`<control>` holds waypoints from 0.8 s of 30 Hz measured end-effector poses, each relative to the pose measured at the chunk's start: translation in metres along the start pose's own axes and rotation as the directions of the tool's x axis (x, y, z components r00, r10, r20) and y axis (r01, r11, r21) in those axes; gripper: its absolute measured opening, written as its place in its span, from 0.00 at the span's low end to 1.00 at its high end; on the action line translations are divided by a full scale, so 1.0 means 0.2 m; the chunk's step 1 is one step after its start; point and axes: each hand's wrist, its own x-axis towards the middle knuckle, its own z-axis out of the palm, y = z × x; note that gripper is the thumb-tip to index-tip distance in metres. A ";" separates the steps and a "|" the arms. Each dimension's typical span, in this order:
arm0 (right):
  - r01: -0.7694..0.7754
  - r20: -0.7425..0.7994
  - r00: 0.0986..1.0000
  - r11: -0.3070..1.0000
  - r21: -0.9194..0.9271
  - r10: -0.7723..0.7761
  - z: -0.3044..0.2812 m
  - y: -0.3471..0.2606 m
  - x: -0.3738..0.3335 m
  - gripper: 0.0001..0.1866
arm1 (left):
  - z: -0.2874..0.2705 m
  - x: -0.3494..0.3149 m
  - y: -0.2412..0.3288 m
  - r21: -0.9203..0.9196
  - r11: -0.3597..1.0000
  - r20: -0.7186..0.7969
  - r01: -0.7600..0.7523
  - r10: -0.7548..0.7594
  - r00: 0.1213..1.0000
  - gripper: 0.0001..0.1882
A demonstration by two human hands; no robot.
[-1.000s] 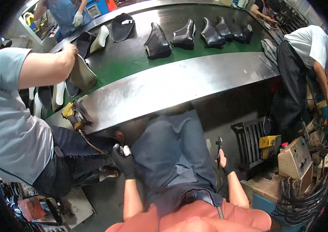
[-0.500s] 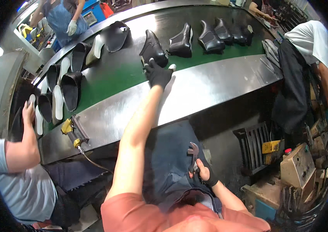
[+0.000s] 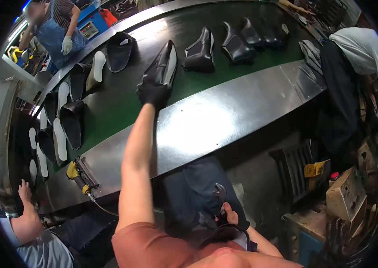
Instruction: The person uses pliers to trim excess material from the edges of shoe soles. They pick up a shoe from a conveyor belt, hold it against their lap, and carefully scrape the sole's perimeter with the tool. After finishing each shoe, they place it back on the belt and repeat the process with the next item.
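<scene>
My left hand [image 3: 154, 93], in a black glove, is closed round the near end of a black leather shoe [image 3: 164, 60] on the green-edged conveyor belt [image 3: 108, 105]. The shoe's toe points away from me and its pale underside faces right. Just right of it stands another black shoe [image 3: 201, 51], untouched. Low before my body, my right hand [image 3: 232, 215] grips a pair of metal pincers [image 3: 219, 193] with a curved jaw. It wears a dark glove that leaves fingertips bare. Part of the pincers' handles is hidden by the hand.
Several black shoes [image 3: 238, 44] line the belt's right part; uppers [image 3: 71, 123] and white insoles [image 3: 59, 139] lie left. A yellow-black air tool [image 3: 81, 177] rests on the metal ledge [image 3: 260, 96]. Co-workers are at left, far left and right. A control box [image 3: 345, 192] stands right.
My left hand has moved left and taken hold of the shoe, which now lies turned with its toe away and underside showing. My right hand, with the pincers, is slightly lower in view.
</scene>
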 end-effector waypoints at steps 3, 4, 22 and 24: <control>0.028 0.092 0.995 0.994 0.107 -0.038 -0.01 0.09 0.06 0.28 | -0.04 -0.03 -0.14 0.026 0.998 -0.036 -0.050 0.050 0.998 0.49; 0.071 0.088 0.993 0.992 0.101 -0.080 0.00 0.10 0.07 0.29 | -0.04 0.00 -0.18 0.007 0.997 -0.015 -0.071 0.071 0.997 0.46; 0.387 0.127 0.920 0.910 -0.151 -0.371 -0.19 -0.11 0.07 0.34 | -1.11 -1.54 -0.90 -0.593 0.765 0.171 -0.251 0.425 0.889 0.41; 0.447 0.220 0.885 0.881 -0.157 -0.410 -0.04 -0.28 0.09 0.30 | -1.00 -1.67 -0.83 -0.515 0.774 0.242 -0.369 0.544 0.803 0.42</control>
